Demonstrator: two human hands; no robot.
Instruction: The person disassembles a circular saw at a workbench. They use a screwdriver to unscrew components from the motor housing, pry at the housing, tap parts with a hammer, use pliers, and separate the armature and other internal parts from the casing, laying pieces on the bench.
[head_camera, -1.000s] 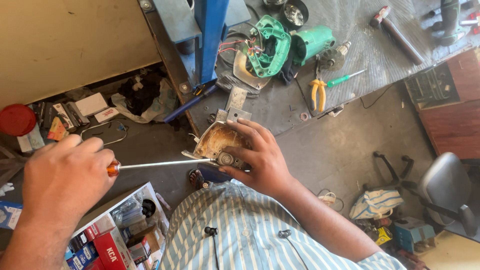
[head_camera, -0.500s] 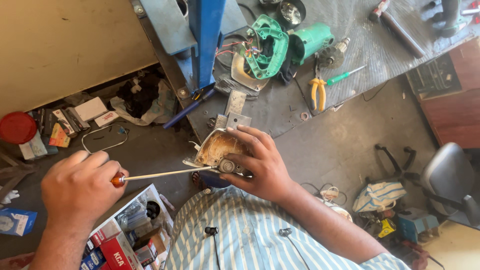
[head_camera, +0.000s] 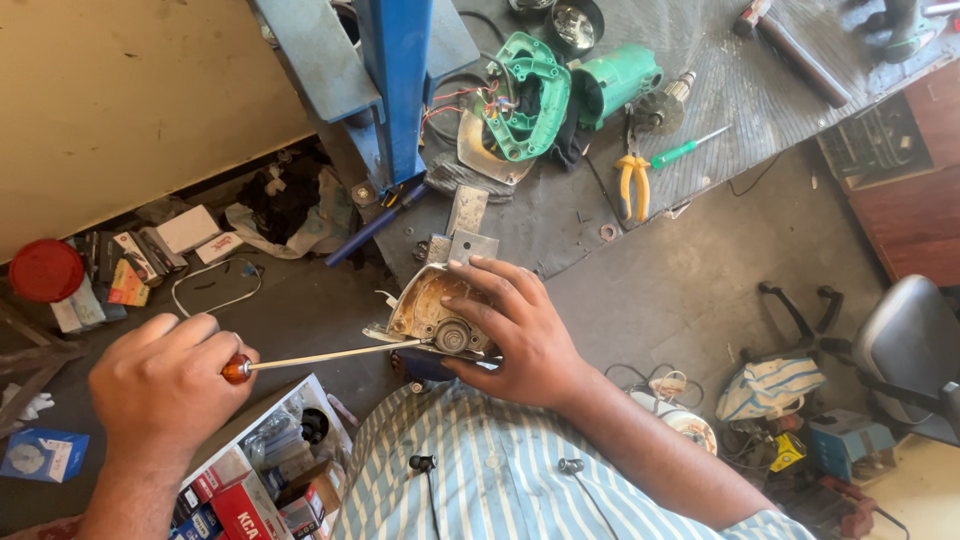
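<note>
Held close above the striped shirt (head_camera: 480, 470), a metal gear housing (head_camera: 432, 312), grimy and rust-coloured inside, open face turned up toward the camera, probably so the inside could be seen and reached. Clamped from the right by the right hand (head_camera: 520, 335), fingers spread over its top edge and thumb pressed under its lower rim, seemingly to steady it against the push of a tool. Wrapped tight in the left hand (head_camera: 165, 385), out to the left and well apart from the housing, the orange-handled screwdriver (head_camera: 320, 357), fist closed fully round the handle with only its end showing, long shaft laid nearly level and tip touching the housing's lower left edge, as if for prying or turning there. Just below the left hand, an open box of small cartons (head_camera: 255, 470). Farther off on the dark mat (head_camera: 740, 100), a green power-tool body (head_camera: 575, 90) lying opened with wires exposed, likely the source of the housing; beside it yellow-handled pliers (head_camera: 633, 180) and 1 green-handled screwdriver (head_camera: 685, 152), kept within reach. Beyond the left hand, a red lid (head_camera: 45, 270) among scattered packets; at far right, a grey chair (head_camera: 910, 350).
</note>
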